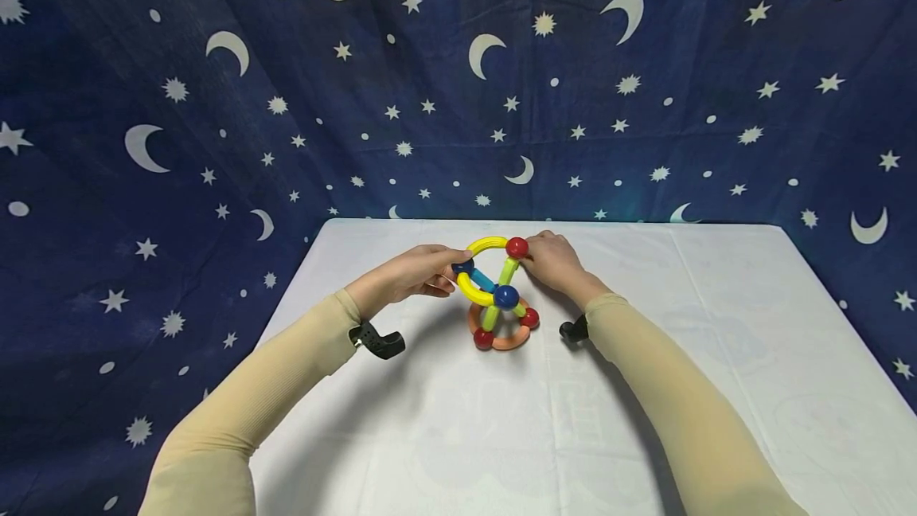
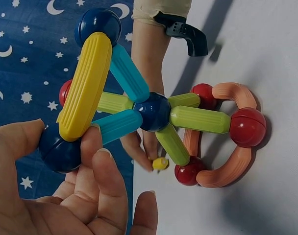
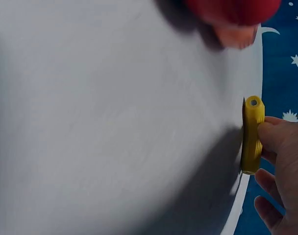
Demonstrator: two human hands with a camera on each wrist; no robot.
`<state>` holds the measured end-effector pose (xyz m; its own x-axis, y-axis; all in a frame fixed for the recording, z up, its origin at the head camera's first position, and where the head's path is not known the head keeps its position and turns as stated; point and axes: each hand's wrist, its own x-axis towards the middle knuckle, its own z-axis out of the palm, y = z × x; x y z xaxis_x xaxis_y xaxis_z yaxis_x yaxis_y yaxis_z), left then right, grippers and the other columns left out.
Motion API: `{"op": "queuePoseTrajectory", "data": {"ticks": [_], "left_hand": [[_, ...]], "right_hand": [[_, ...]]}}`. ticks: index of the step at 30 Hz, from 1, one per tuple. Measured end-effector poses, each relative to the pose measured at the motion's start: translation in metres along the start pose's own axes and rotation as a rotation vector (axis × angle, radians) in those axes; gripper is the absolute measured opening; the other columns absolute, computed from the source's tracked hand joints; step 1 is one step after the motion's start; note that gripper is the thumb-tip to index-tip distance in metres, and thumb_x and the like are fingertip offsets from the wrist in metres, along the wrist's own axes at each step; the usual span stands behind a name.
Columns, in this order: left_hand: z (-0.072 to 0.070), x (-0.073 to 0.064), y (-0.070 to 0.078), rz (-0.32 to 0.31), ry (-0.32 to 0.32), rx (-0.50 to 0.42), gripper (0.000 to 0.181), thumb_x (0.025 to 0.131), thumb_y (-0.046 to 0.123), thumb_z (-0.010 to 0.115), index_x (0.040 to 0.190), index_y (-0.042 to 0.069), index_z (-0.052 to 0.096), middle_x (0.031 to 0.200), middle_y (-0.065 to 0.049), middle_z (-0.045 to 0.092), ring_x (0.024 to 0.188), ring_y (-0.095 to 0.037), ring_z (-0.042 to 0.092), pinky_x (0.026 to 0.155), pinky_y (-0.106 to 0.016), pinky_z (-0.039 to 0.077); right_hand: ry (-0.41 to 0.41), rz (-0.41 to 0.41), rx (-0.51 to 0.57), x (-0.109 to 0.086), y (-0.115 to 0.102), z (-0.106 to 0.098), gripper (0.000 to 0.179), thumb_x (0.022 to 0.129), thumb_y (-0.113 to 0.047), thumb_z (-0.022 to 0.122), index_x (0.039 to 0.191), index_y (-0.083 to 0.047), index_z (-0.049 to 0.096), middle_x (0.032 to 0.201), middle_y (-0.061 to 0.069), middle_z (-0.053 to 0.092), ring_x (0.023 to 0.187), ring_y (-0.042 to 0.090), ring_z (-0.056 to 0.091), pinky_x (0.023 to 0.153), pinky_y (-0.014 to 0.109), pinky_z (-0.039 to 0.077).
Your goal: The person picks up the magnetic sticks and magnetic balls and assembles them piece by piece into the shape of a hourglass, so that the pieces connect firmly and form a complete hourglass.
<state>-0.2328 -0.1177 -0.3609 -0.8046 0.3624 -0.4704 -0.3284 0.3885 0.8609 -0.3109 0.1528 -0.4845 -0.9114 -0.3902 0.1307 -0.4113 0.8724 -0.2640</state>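
A model of ball-and-stick building pieces stands on the white table. Its base ring is of orange curved sticks (image 2: 235, 169) and red balls (image 2: 248, 127); green sticks (image 2: 200, 119) meet at a middle blue ball (image 2: 155, 111). Light blue sticks (image 2: 129, 73) and a yellow curved stick (image 2: 85, 85) form the upper part. My left hand (image 1: 419, 273) pinches a dark blue ball (image 2: 60, 149) at the model's upper left side. Behind the model, my right hand (image 1: 555, 261) holds a loose yellow stick (image 3: 253, 134) by the thumb and fingers, low by the table; the head view hides this stick.
The white table (image 1: 458, 436) spreads around the model, its far edge just behind my right hand. A dark blue cloth (image 1: 430, 62) with moons and stars hangs at the back and sides. Black straps (image 1: 380, 341) sit on both wrists.
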Motion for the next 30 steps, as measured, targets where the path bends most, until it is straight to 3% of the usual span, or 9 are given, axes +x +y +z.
{"op": "queuePoseTrajectory", "data": {"ticks": [3,8,12,19,25,30], "left_hand": [[0.001,0.000,0.001,-0.004,0.001,0.003,0.046,0.100,0.042,0.065,0.123,0.003,0.060,0.084,-0.006,0.060,0.074,-0.018,0.061,0.094,-0.043,0.054],[0.001,-0.001,0.002,-0.011,0.005,0.004,0.048,0.099,0.042,0.065,0.125,0.003,0.059,0.085,-0.007,0.061,0.074,-0.018,0.062,0.096,-0.044,0.053],[0.001,0.000,0.002,-0.015,0.002,-0.002,0.048,0.099,0.042,0.066,0.125,0.003,0.059,0.085,-0.008,0.060,0.074,-0.017,0.061,0.099,-0.047,0.051],[0.000,0.000,0.001,-0.017,0.004,0.001,0.047,0.099,0.041,0.066,0.125,0.003,0.061,0.085,-0.008,0.061,0.073,-0.018,0.061,0.092,-0.041,0.055],[0.000,0.001,0.000,-0.009,-0.002,0.012,0.047,0.099,0.042,0.066,0.124,0.003,0.061,0.082,-0.005,0.060,0.074,-0.018,0.061,0.085,-0.036,0.057],[0.000,0.001,0.000,-0.011,-0.004,0.008,0.046,0.099,0.041,0.066,0.125,0.004,0.061,0.085,-0.007,0.061,0.073,-0.018,0.061,0.086,-0.036,0.057]], "right_hand": [[0.011,-0.033,-0.020,-0.010,0.009,-0.006,0.018,0.097,-0.023,0.072,0.109,-0.012,0.080,0.112,0.005,0.075,0.114,0.031,0.060,0.101,0.051,0.043],[-0.018,-0.048,-0.037,-0.032,0.029,-0.019,0.020,0.097,-0.018,0.071,0.115,-0.016,0.080,0.115,0.003,0.075,0.115,0.031,0.059,0.099,0.051,0.044],[-0.033,-0.045,-0.048,-0.055,0.047,-0.028,0.021,0.098,-0.016,0.070,0.116,-0.015,0.079,0.115,0.004,0.075,0.114,0.032,0.061,0.099,0.052,0.045],[-0.023,-0.051,-0.059,-0.100,0.078,-0.044,0.022,0.097,-0.014,0.071,0.117,-0.012,0.079,0.114,0.007,0.074,0.112,0.034,0.063,0.099,0.053,0.046],[-0.025,-0.034,-0.064,-0.138,0.094,-0.058,0.022,0.096,-0.014,0.072,0.117,-0.012,0.079,0.113,0.007,0.075,0.111,0.035,0.064,0.097,0.055,0.048],[-0.022,-0.023,-0.054,-0.159,0.102,-0.064,0.022,0.095,-0.014,0.073,0.117,-0.013,0.079,0.111,0.006,0.075,0.109,0.035,0.064,0.095,0.056,0.048]]}}
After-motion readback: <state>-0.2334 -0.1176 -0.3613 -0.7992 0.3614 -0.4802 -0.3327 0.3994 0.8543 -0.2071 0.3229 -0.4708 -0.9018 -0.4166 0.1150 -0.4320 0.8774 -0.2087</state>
